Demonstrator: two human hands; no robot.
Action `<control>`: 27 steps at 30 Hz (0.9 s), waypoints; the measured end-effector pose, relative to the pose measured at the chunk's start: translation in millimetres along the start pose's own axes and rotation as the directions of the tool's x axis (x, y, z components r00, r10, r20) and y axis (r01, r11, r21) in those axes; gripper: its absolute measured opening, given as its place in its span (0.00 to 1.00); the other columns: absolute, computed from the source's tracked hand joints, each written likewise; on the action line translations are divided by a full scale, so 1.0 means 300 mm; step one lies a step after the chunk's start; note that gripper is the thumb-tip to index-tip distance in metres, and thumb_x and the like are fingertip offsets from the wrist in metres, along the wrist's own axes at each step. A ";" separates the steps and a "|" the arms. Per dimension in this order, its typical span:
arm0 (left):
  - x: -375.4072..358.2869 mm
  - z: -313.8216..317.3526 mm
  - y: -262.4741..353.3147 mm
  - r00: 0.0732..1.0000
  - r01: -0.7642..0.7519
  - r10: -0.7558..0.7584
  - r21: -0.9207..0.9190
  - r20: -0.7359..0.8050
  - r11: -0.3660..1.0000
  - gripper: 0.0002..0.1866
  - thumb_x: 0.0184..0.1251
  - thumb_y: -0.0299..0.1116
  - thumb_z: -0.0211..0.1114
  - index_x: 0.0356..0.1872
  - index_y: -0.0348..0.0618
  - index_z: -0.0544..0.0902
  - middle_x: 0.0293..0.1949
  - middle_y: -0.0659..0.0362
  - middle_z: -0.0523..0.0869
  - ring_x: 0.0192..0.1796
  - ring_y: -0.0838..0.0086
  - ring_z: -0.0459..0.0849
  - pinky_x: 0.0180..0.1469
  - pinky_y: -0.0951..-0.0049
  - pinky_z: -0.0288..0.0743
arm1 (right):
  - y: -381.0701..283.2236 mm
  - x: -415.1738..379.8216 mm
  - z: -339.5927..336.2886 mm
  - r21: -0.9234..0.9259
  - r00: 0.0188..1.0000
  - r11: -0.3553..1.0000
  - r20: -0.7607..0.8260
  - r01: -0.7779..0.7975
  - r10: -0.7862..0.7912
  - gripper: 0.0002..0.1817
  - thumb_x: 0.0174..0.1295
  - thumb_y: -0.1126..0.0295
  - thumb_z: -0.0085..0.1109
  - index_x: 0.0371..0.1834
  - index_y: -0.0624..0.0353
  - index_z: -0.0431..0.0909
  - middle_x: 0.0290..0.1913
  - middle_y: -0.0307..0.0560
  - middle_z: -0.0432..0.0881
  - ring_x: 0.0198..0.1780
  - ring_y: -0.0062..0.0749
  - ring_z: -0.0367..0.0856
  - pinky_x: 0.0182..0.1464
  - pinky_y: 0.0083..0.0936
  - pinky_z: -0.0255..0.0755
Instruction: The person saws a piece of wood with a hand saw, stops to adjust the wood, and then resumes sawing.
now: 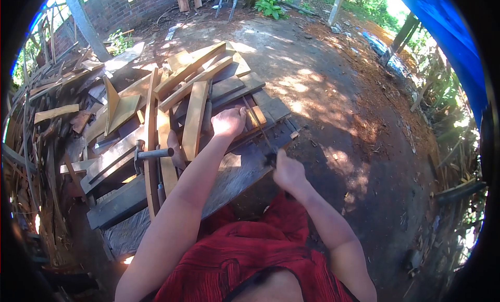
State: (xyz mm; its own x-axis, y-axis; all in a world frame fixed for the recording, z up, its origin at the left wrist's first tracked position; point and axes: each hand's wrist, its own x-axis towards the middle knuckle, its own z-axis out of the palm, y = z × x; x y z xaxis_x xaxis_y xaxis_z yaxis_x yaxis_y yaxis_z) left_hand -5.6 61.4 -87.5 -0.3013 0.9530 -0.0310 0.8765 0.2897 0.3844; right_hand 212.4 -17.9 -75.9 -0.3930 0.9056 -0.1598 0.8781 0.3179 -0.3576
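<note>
My right hand is closed around the black handle of a long thin-bladed tool. The blade points away from me and crosses a short yellowish wood block on the worktable. Close to the left of that block, my left hand is balled up with its knuckles upward. Its fingertips are hidden, and what they grip I cannot tell. A pale wood board lies just left of my left wrist. Nearer my left forearm rests a hammer with a metal head and shaft.
Planks and offcuts pile up across the table, some overhanging its left side. More scrap wood stands along the left. Packed dirt ground stretches right and ahead, with a brick wall, a ladder and a blue tarp around it.
</note>
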 end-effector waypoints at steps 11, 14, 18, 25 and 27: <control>-0.002 0.002 -0.004 1.000 0.017 -0.017 0.005 0.000 1.000 0.24 0.72 0.52 0.41 0.44 0.52 0.84 0.41 0.54 0.87 0.49 0.58 0.84 0.53 0.50 0.70 | 0.011 0.001 0.047 0.037 0.999 0.999 -0.032 0.007 -0.006 0.17 0.54 0.71 0.52 0.46 0.67 0.65 0.33 0.68 0.82 0.39 0.60 0.82 0.46 0.48 0.74; 0.001 -0.007 -0.001 1.000 0.007 -0.007 -0.012 0.000 1.000 0.24 0.72 0.52 0.41 0.44 0.52 0.84 0.41 0.54 0.87 0.48 0.57 0.84 0.52 0.51 0.70 | 0.046 -0.097 0.055 0.005 0.996 0.998 0.065 -0.068 0.068 0.17 0.54 0.72 0.52 0.46 0.66 0.63 0.33 0.68 0.81 0.39 0.62 0.82 0.45 0.49 0.74; 0.000 0.008 -0.006 0.999 -0.020 0.020 -0.010 -0.030 1.000 0.24 0.72 0.52 0.41 0.43 0.52 0.85 0.41 0.53 0.87 0.48 0.57 0.84 0.52 0.51 0.71 | -0.020 0.027 -0.009 0.025 1.000 1.000 -0.006 0.006 -0.006 0.17 0.54 0.72 0.52 0.46 0.67 0.65 0.34 0.68 0.81 0.40 0.61 0.82 0.46 0.49 0.74; 0.002 0.015 -0.006 1.000 0.005 -0.004 0.009 -0.023 1.000 0.25 0.71 0.52 0.41 0.42 0.49 0.85 0.41 0.52 0.87 0.48 0.57 0.83 0.53 0.51 0.71 | -0.077 0.243 0.026 0.059 0.997 0.997 -0.063 0.045 -0.041 0.14 0.56 0.73 0.51 0.44 0.66 0.66 0.34 0.68 0.81 0.41 0.61 0.82 0.46 0.49 0.74; 0.004 0.015 -0.009 0.999 -0.004 0.004 -0.014 -0.041 1.000 0.25 0.71 0.52 0.41 0.41 0.48 0.85 0.41 0.52 0.87 0.48 0.56 0.83 0.52 0.52 0.71 | -0.029 0.122 0.023 0.055 0.998 0.998 -0.058 0.026 -0.022 0.14 0.55 0.73 0.52 0.44 0.66 0.66 0.34 0.68 0.81 0.41 0.60 0.82 0.46 0.49 0.74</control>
State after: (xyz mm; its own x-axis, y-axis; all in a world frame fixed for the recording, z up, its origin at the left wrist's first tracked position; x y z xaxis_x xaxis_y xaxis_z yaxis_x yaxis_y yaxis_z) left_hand -6.7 62.2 -92.7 -0.3133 0.9496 0.0085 0.8725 0.2843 0.3973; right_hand 188.6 10.5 -84.9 -0.3960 0.9130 -0.0977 0.8514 0.3253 -0.4114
